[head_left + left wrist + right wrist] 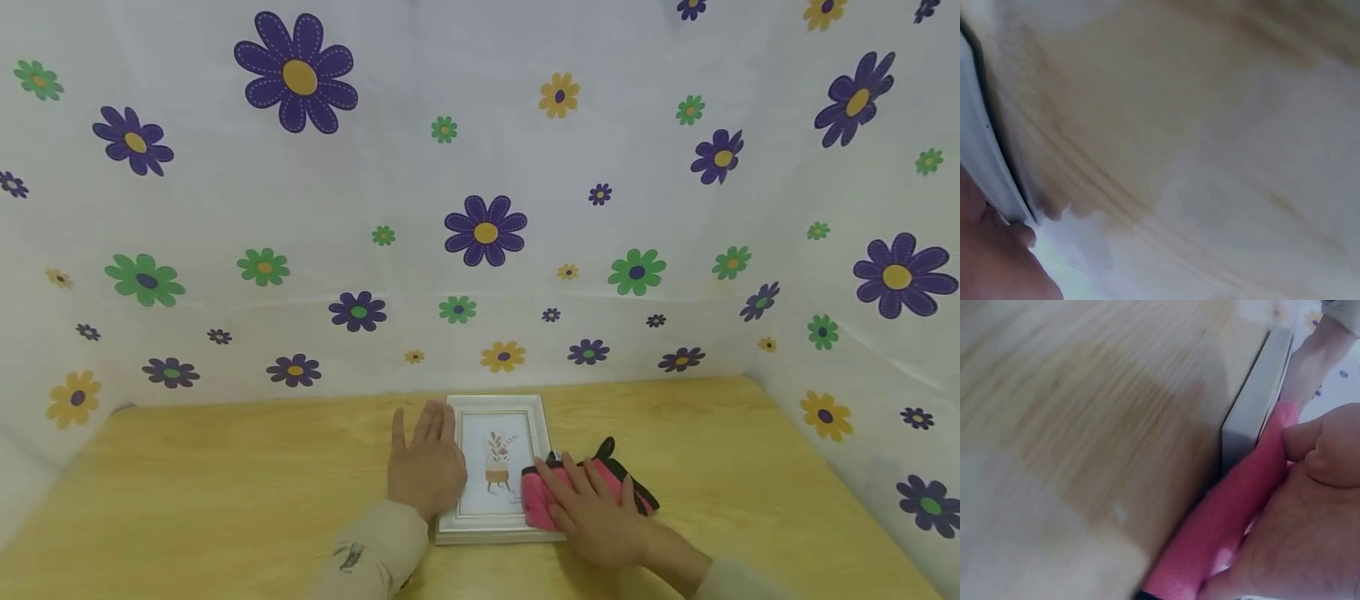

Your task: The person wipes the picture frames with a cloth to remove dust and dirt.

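Flat rectangular picture frame (495, 403): white, thin goldish line round inside. White paper picture (497, 477) in it: brown pot, brown leaves, bit of red. Soft pink fabric bundle (536, 500): bright pink, black edges, black loop. Flat wooden table (225, 483): yellow-brown, streaky wood lines. White hanging cloth (420, 50): purple, green, yellow flowers all over; biggest purple one with yellow middle, pale dashes on petals. Long cream left sleeve (390, 533): dark mark, maybe print, too blurry to tell.
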The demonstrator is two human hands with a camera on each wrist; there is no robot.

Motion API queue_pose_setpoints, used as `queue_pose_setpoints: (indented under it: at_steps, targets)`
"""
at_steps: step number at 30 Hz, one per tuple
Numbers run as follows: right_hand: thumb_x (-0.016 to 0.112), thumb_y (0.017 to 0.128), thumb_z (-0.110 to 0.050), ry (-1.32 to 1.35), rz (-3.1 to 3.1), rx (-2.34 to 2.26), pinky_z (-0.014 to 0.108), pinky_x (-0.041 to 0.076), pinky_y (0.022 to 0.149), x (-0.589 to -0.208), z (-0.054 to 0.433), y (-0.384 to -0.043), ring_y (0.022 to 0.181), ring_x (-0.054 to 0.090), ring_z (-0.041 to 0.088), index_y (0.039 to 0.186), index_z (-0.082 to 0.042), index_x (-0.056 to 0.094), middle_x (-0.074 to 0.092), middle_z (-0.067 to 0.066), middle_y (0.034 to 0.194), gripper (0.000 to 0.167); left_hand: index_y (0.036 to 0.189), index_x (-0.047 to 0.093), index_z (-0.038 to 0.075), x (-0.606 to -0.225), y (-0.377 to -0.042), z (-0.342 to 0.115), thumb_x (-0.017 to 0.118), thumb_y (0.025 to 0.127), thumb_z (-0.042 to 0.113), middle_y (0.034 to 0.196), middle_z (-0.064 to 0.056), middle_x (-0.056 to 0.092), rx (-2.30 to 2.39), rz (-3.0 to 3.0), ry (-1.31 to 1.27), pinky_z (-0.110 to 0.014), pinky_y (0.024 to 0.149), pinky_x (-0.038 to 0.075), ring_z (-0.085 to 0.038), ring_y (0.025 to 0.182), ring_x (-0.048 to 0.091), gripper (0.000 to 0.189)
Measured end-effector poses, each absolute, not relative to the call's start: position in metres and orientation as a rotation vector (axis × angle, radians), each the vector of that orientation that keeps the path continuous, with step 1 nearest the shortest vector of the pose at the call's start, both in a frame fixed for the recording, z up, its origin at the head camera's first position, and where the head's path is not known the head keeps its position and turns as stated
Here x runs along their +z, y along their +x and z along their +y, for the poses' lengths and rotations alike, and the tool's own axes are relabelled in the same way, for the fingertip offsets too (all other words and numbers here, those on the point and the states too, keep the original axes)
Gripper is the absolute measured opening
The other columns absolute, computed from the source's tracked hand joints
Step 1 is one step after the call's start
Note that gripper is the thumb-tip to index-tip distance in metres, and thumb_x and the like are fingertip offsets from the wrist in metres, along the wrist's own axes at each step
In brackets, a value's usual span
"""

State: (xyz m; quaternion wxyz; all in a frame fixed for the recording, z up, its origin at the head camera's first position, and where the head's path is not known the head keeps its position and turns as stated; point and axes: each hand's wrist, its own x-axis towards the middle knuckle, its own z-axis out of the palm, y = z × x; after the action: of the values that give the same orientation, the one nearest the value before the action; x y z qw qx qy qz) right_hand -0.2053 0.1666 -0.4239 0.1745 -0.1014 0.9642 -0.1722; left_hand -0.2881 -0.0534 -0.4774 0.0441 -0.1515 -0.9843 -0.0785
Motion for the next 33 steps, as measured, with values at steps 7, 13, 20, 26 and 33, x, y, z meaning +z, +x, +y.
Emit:
queue_pose_setpoints:
  at_steps: [7, 13, 20, 26, 33]
  targets:
    - [0.032, 0.104, -0.034, -0.013, 2.76, -0.462, 0.08, 0.0, 0.093, -0.423, 0.153, -0.281, 0.138, 0.004, 0.051, 0.155, -0.023, 0.012, 0.007, 0.022, 0.156, 0.056, 0.15, 0.021, 0.0, -0.47, -0.287, -0.052, 0.021, 0.099, 0.025, 0.156, -0.012, 0.019, -0.317, -3.107, -0.496, -0.054, 0.11, -0.011, -0.025, 0.144, 0.007, 0.057]
    - [0.033, 0.103, -0.031, 0.035, 2.796, -0.46, 0.079, -0.007, 0.093, -0.432, 0.153, -0.305, 0.139, -0.002, 0.05, 0.155, -0.024, 0.009, 0.003, 0.02, 0.157, 0.058, 0.15, 0.025, 0.001, -0.469, -0.287, -0.048, 0.024, 0.1, 0.025, 0.155, -0.012, 0.024, -0.294, -3.064, -0.473, -0.053, 0.111, -0.009, -0.026, 0.144, 0.009, 0.055]
    - [0.032, 0.104, -0.037, -0.207, 2.852, -0.512, 0.077, -0.004, 0.096, -0.437, 0.16, -0.254, 0.139, 0.007, 0.048, 0.154, -0.024, 0.019, 0.013, 0.02, 0.156, 0.054, 0.148, 0.03, 0.002, -0.471, -0.285, -0.054, 0.026, 0.1, 0.025, 0.152, -0.015, 0.03, -0.288, -3.017, -0.412, -0.055, 0.111, -0.006, -0.028, 0.144, 0.013, 0.053]
    - [0.035, 0.104, -0.035, -0.299, 2.845, -0.697, 0.076, -0.008, 0.097, -0.436, 0.168, -0.21, 0.139, 0.009, 0.047, 0.152, -0.022, 0.027, 0.019, 0.018, 0.155, 0.051, 0.149, 0.03, 0.003, -0.474, -0.287, -0.055, 0.026, 0.101, 0.025, 0.152, -0.018, 0.029, -0.356, -3.008, -0.39, -0.056, 0.111, -0.006, -0.03, 0.143, 0.013, 0.053]
    - [0.042, 0.102, -0.038, -0.265, 2.961, -0.834, 0.075, -0.006, 0.098, -0.441, 0.167, -0.201, 0.138, 0.017, 0.045, 0.15, -0.011, 0.032, 0.033, 0.017, 0.15, 0.056, 0.148, 0.03, 0.004, -0.479, -0.29, -0.053, 0.028, 0.1, 0.026, 0.151, -0.019, 0.031, -0.345, -2.984, -0.364, -0.056, 0.111, -0.004, -0.031, 0.143, 0.015, 0.053]
